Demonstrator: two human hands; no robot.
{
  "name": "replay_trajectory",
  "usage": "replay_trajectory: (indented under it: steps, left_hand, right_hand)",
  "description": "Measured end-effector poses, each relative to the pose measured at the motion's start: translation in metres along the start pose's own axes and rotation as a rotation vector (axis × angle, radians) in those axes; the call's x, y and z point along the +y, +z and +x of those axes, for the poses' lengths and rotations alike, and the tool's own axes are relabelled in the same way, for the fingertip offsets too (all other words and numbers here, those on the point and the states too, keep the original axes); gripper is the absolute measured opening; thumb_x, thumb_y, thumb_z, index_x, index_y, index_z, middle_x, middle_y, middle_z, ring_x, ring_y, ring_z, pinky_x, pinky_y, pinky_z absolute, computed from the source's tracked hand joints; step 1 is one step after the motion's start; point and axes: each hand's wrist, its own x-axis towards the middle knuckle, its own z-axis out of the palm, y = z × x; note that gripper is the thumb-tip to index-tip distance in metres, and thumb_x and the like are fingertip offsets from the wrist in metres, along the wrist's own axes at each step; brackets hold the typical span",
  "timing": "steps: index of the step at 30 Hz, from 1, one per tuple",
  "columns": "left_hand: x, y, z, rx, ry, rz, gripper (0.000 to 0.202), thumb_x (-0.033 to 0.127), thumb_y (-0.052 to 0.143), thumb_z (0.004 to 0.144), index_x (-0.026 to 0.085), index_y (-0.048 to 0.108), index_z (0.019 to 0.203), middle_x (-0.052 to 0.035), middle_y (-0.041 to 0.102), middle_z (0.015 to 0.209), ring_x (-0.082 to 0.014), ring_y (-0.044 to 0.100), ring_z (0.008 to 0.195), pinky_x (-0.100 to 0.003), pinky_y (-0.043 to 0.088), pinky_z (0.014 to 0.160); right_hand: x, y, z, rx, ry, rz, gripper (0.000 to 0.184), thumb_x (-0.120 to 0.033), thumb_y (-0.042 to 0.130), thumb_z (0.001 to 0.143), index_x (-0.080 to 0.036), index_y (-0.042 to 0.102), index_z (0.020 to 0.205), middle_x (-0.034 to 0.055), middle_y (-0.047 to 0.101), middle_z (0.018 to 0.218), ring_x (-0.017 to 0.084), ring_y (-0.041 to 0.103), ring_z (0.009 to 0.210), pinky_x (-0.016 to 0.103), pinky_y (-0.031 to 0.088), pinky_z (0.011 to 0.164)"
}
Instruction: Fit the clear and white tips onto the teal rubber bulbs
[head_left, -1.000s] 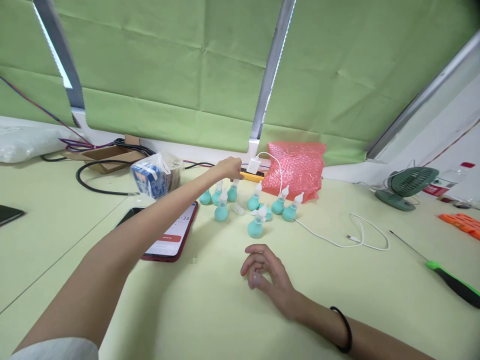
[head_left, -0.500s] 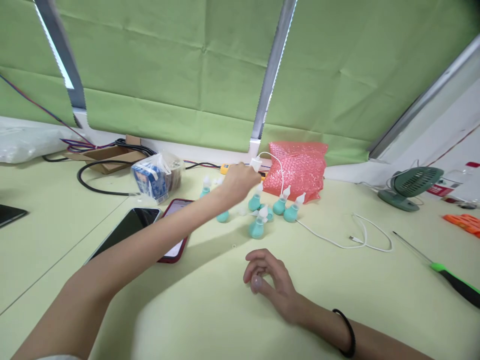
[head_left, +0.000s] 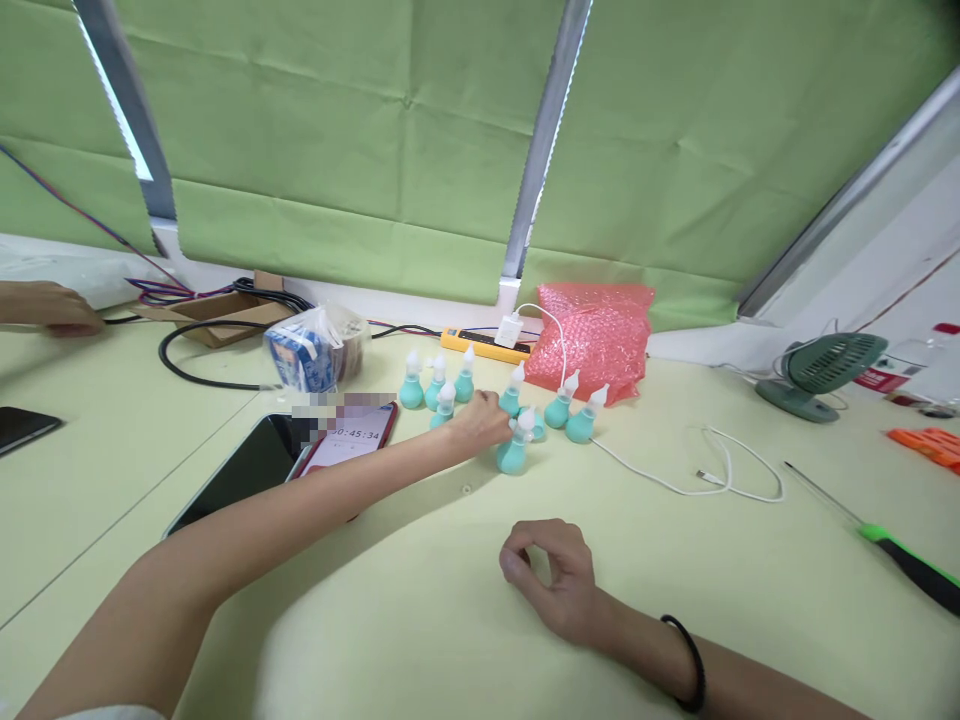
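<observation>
At the far left edge another person's hand [head_left: 49,306] rests on the pale green tabletop [head_left: 750,600], with a black phone [head_left: 22,427] lying near it. Further in lie a dark phone [head_left: 244,470] and a red-cased phone with a lit screen [head_left: 349,440], side by side, and behind them a clear plastic bag holding a blue carton [head_left: 311,355]. My left hand [head_left: 484,425] reaches out among a cluster of small teal squeeze bulbs with white pointed tips [head_left: 435,385]; its fingers are curled beside the nearest teal bulb [head_left: 514,450], though I cannot tell whether they grip anything. My right hand [head_left: 551,580] rests closer to me on the tabletop, fingers pinched together, with nothing visible between them. Behind the bulbs are a yellow power strip [head_left: 487,345] and a pink bubble-wrap bag [head_left: 592,335]. To the right lie a white cable [head_left: 720,475], a green desk fan [head_left: 821,375] and a green-handled screwdriver [head_left: 892,555].
</observation>
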Motion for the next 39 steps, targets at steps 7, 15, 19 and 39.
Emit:
replay_trajectory:
  steps: [7,15,19,39]
  left_hand:
    - [-0.005,0.010,-0.008,-0.031,0.069,-0.014,0.010,0.004,0.053,0.073,0.009,0.058,0.066,-0.0062,0.060,0.069,-0.0191,0.056,0.076,-0.029,0.044,0.060]
    - [0.007,-0.027,-0.050,0.060,0.164,-0.050,0.012,-0.001,0.050,0.068,0.009,0.057,0.071,-0.0103,0.060,0.065,-0.0246,0.055,0.073,-0.031,0.042,0.056]
    - [0.010,-0.034,-0.079,0.188,0.028,-0.329,0.009,0.014,0.046,0.078,0.012,0.054,0.081,-0.0073,0.058,0.072,-0.0187,0.055,0.067,-0.027,0.042,0.055]
    - [0.075,0.004,-0.121,0.305,-0.330,-1.140,0.011,0.022,0.058,0.067,0.015,0.050,0.064,0.0022,0.051,0.058,-0.0090,0.044,0.051,-0.019,0.037,0.048]
  right_hand:
    - [0.003,0.004,0.006,-0.147,0.115,-0.125,0.032,-0.014,0.049,0.071,-0.020,0.047,0.102,0.0078,0.053,0.099,0.018,0.051,0.085,0.031,0.044,0.072]
    - [0.003,0.003,0.009,-0.442,0.050,-0.455,0.039,-0.028,0.048,0.078,-0.018,0.040,0.115,0.0116,0.036,0.128,0.028,0.032,0.110,0.047,0.031,0.086]
    - [0.004,0.003,0.013,-0.411,0.049,-0.459,0.040,-0.025,0.049,0.077,-0.019,0.039,0.114,0.0102,0.043,0.119,0.026,0.036,0.103,0.043,0.033,0.083]
    - [0.028,0.003,0.016,-0.276,-0.085,-0.310,0.017,-0.007,0.041,0.077,-0.019,0.053,0.080,0.0074,0.058,0.092,0.020,0.048,0.080,0.037,0.042,0.068]
